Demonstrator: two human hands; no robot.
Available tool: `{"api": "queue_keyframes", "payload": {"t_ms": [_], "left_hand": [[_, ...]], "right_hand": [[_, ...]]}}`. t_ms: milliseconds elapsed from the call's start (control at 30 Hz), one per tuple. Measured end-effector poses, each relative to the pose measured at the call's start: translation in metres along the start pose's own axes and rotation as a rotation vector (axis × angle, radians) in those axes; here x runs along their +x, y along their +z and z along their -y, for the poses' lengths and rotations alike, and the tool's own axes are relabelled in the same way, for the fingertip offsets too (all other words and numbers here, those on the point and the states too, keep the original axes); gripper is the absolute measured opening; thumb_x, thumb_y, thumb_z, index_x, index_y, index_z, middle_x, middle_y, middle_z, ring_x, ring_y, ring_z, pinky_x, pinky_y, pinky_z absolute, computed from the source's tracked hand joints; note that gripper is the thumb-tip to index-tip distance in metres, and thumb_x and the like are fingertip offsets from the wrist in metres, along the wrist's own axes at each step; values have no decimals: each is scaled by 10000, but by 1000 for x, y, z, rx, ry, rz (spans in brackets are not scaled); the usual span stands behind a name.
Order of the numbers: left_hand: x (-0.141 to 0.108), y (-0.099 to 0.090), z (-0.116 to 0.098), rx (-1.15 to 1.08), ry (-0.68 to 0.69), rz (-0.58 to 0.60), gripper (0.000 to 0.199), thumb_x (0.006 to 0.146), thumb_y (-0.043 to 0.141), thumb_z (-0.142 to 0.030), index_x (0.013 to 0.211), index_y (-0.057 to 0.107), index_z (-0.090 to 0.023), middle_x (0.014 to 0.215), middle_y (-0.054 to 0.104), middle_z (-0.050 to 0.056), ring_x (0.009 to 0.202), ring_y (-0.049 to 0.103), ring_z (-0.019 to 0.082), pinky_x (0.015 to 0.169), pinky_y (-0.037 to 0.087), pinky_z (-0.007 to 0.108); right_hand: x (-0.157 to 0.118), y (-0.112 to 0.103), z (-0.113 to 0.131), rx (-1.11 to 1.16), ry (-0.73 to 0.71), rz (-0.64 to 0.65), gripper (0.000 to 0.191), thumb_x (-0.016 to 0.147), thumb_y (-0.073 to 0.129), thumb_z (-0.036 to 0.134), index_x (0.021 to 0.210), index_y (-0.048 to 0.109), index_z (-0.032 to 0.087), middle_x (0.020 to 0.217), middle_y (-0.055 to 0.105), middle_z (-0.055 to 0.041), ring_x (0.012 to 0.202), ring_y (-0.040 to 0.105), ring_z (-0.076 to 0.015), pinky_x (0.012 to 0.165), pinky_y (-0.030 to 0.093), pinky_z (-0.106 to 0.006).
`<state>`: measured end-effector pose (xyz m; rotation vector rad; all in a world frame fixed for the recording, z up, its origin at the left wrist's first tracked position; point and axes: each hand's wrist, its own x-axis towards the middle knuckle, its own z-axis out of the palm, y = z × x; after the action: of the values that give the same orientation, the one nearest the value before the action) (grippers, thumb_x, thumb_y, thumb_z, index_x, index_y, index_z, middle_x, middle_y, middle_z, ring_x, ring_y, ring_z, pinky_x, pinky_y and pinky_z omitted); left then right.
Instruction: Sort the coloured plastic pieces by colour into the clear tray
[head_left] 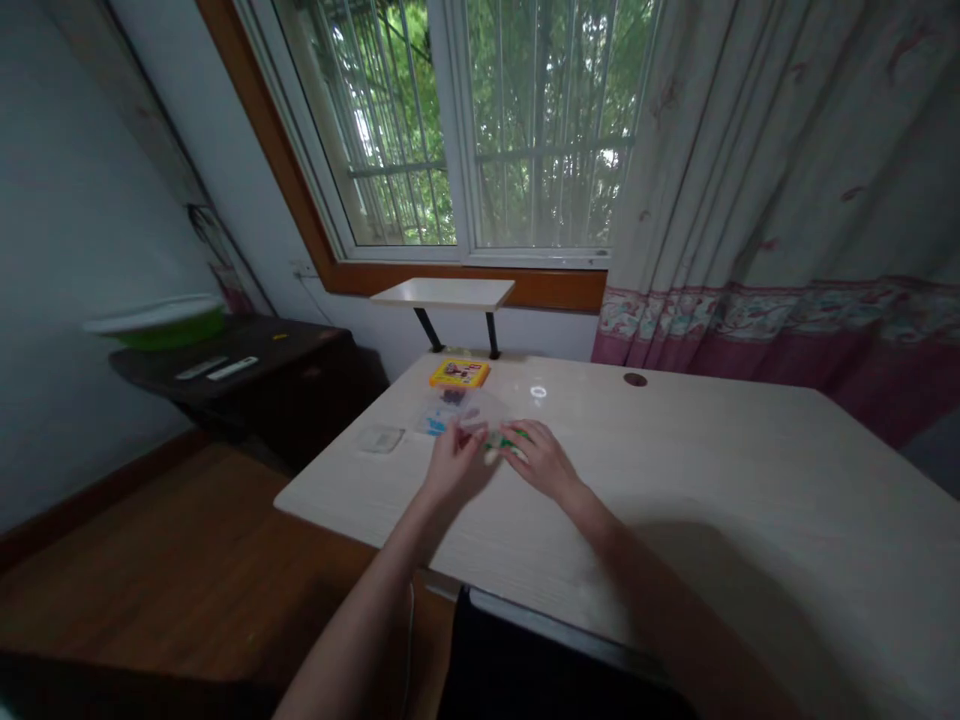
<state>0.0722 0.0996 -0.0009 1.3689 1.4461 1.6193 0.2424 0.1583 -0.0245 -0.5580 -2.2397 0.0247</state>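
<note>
My left hand (454, 458) is closed in a pinch at the near edge of a clear plastic bag (480, 405). Small blue pieces (436, 425) and a few dark ones (452, 396) show in or under the clear plastic. My right hand (544, 460) has its fingers bent around a small green and whitish item (493, 440), too blurred to name. That item lies between the two hands, just above the desk. Left of my left hand, a small flat clear packet (380, 439) rests on the desk.
A yellow box (459, 373) with a printed picture lies behind the bag on the pale desk (675, 460). Beyond it stands a raised shelf (444, 293) on black legs. A dark side table (300, 360) at left bears a green basin (169, 325).
</note>
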Motion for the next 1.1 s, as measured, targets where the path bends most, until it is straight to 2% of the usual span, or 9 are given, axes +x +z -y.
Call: {"api": "queue_keyframes", "payload": {"t_ms": [167,300,400,533,700,800,900,1000,1100], "left_hand": [[-22,-64,-16,-144,-239,-237,539,626,678,-430,1046,488,-149,788,596,22,628,613,133,630,521,298],[-42,-102,-17,-100,-328,-394,668,643,651,-415,1198,314,-258,843,577,0,492,569,84,536,509,278],[-52,-124,-5,52,-393,-412,642,662,622,-444,1179,298,-242,788,579,-2,469,562,95,518,493,273],[-55,-145,9,422,-448,-343,584,708,520,-558,1122,381,-170,611,551,-16,422,530,139,468,445,277],[-56,-150,7,920,-415,-282,612,767,401,-596,1124,485,-105,872,591,136,836,613,260,733,475,390],[-60,-145,3,1094,-263,-291,626,784,401,-567,1223,453,-124,1066,508,183,997,552,283,831,443,423],[-65,-137,2,1169,-116,-181,558,750,484,-548,1163,532,-175,1103,475,161,1026,519,292,883,413,439],[-73,-126,2,1201,-82,-88,541,724,522,-556,1117,572,-189,1126,461,146,1005,514,296,878,414,438],[-79,-113,-4,1216,-68,-56,556,727,510,-570,1141,556,-201,1151,450,141,1015,500,294,872,418,422]], "right_hand": [[10,-9,4,3,-77,72,231,852,463,184,1038,599,181,990,599,-88,968,519,-189,857,438,-360],[25,-26,-2,-33,-270,357,203,784,502,113,924,633,179,932,604,-76,935,523,-199,825,420,-360],[30,-36,-9,-66,-280,504,147,727,560,101,826,647,166,856,611,-76,859,542,-192,777,418,-330],[41,-30,-3,-92,-167,564,177,735,553,104,879,644,150,877,623,-96,865,566,-199,769,426,-320],[65,12,29,-78,-10,603,408,780,536,186,1181,525,112,1190,548,-149,1094,499,-266,888,413,-392],[84,41,51,-28,18,593,550,818,505,247,1335,363,127,1394,352,-130,1244,360,-277,1001,323,-429],[99,67,65,-5,64,617,580,852,444,265,1383,263,116,1451,232,-118,1316,230,-288,1053,220,-492],[99,81,69,-42,92,654,490,869,384,197,1342,333,84,1400,334,-144,1313,226,-293,1052,185,-527],[89,79,66,-73,9,593,356,863,391,164,1192,505,91,1247,495,-153,1265,302,-276,1048,204,-492]]}}
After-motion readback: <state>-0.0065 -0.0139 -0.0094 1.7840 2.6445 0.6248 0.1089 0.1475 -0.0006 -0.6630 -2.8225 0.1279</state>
